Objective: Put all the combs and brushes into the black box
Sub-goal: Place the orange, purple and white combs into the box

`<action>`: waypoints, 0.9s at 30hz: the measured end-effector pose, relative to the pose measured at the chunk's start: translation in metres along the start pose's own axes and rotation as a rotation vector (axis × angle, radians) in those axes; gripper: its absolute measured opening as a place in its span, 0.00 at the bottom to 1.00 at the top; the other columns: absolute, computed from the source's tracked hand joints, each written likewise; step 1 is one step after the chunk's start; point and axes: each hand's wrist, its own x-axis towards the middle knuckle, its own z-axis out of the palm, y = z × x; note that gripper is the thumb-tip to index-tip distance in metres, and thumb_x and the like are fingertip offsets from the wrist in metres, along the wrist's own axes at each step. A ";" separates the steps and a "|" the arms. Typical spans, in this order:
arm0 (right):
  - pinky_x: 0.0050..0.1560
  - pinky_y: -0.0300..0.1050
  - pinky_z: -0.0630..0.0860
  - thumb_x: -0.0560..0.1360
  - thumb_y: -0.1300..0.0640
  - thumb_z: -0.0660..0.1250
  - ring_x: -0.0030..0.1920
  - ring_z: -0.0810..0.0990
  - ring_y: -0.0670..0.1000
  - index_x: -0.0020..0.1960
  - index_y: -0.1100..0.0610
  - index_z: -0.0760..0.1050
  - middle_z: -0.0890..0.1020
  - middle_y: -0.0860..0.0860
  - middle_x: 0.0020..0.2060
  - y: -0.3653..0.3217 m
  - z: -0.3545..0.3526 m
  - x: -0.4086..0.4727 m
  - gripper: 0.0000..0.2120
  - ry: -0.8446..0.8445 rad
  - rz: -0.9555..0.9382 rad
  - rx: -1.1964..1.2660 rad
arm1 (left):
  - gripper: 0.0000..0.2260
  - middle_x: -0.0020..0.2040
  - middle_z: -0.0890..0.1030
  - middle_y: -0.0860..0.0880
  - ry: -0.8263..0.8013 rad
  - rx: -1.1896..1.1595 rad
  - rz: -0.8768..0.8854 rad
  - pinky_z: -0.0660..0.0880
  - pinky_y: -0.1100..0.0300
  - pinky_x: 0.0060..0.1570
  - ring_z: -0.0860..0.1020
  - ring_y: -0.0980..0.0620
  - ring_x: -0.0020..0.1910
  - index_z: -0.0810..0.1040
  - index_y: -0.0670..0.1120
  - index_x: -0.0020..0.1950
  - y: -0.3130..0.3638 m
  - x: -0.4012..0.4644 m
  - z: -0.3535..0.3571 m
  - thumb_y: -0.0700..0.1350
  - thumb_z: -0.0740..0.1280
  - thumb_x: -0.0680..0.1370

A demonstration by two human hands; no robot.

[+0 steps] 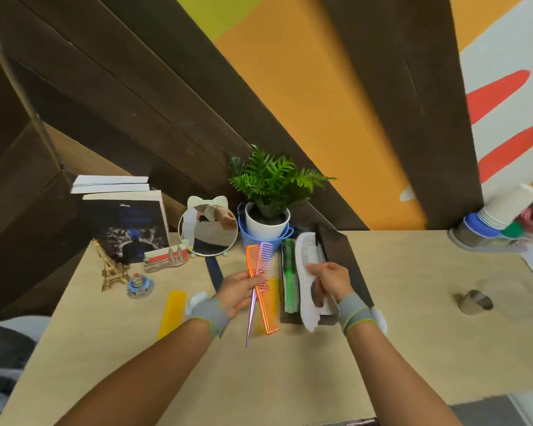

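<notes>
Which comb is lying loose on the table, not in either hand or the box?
The yellow comb, flat on the table left of the left hand. That hand holds the orange and pink combs; the right hand holds the white one.

An orange comb and a pink tail comb are crossing upright, at nine o'clock of the black box. A white comb and a green comb are lying lengthwise inside it, while a yellow comb is lying flat farther toward nine o'clock.
</notes>
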 end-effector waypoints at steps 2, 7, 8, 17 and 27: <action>0.27 0.42 0.69 0.70 0.62 0.72 0.21 0.71 0.49 0.31 0.59 0.70 0.73 0.53 0.20 -0.002 -0.006 0.015 0.13 0.012 -0.029 -0.075 | 0.14 0.32 0.84 0.50 0.004 -0.025 0.003 0.79 0.65 0.35 0.81 0.58 0.27 0.76 0.38 0.61 -0.001 0.006 0.015 0.37 0.67 0.75; 0.17 0.32 0.68 0.71 0.67 0.69 0.13 0.69 0.41 0.30 0.57 0.71 0.73 0.54 0.26 -0.008 -0.011 0.055 0.14 0.008 -0.050 -0.085 | 0.06 0.31 0.85 0.53 0.008 -0.052 -0.011 0.80 0.66 0.34 0.82 0.59 0.29 0.79 0.45 0.52 -0.004 0.018 0.041 0.42 0.68 0.75; 0.17 0.31 0.68 0.71 0.68 0.69 0.14 0.69 0.42 0.29 0.57 0.72 0.74 0.54 0.27 -0.011 -0.009 0.060 0.14 0.021 -0.054 -0.079 | 0.05 0.33 0.85 0.53 0.006 -0.049 -0.015 0.80 0.65 0.35 0.83 0.58 0.30 0.79 0.46 0.50 -0.003 0.018 0.042 0.43 0.68 0.75; 0.58 0.50 0.78 0.72 0.61 0.66 0.55 0.81 0.61 0.52 0.64 0.82 0.83 0.61 0.53 -0.008 -0.003 0.086 0.12 0.001 -0.064 -0.436 | 0.06 0.36 0.86 0.52 0.023 -0.043 -0.013 0.80 0.66 0.36 0.85 0.57 0.36 0.81 0.47 0.49 -0.006 0.024 0.051 0.43 0.71 0.73; 0.21 0.32 0.70 0.75 0.55 0.67 0.19 0.74 0.42 0.34 0.55 0.75 0.80 0.54 0.33 -0.035 -0.010 0.052 0.11 -0.240 -0.082 -0.110 | 0.08 0.44 0.83 0.50 -0.013 0.045 -0.007 0.77 0.66 0.41 0.81 0.55 0.42 0.78 0.47 0.54 -0.002 0.040 0.069 0.43 0.68 0.75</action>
